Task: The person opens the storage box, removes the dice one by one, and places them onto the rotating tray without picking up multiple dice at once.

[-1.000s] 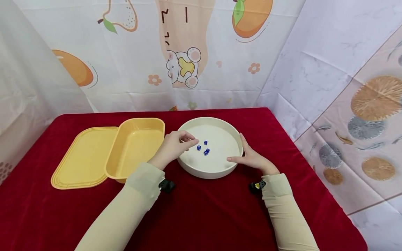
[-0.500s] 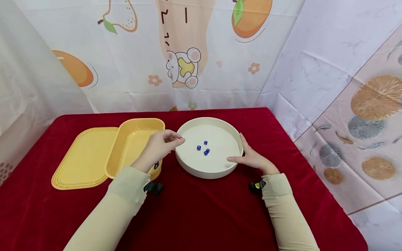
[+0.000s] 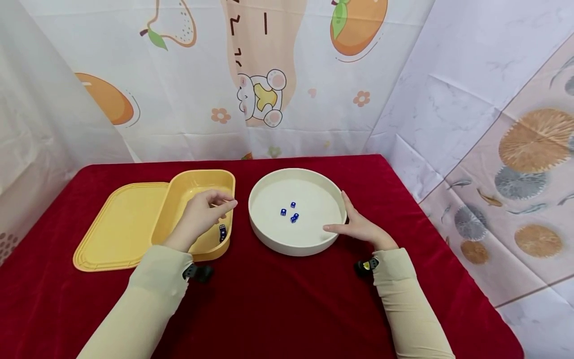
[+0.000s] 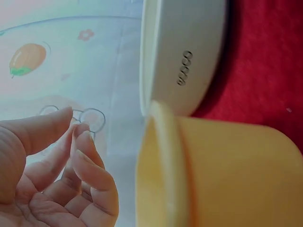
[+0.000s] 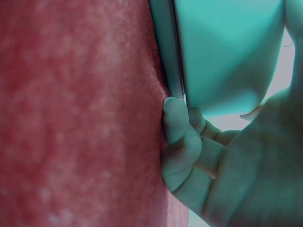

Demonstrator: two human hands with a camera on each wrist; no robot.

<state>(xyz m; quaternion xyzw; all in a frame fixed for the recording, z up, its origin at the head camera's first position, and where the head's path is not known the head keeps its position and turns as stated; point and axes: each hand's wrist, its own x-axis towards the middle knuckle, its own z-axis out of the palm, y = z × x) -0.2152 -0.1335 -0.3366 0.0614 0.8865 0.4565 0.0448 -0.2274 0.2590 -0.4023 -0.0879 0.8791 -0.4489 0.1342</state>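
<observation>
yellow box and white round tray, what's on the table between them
Nothing stands there: in the head view, a bare strip of red cloth separates the yellow box and the white round tray.

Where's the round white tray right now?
In the head view, the round white tray sits just right of centre on the red cloth, with the yellow tub to its left and the right hand gripping its right side.
</observation>
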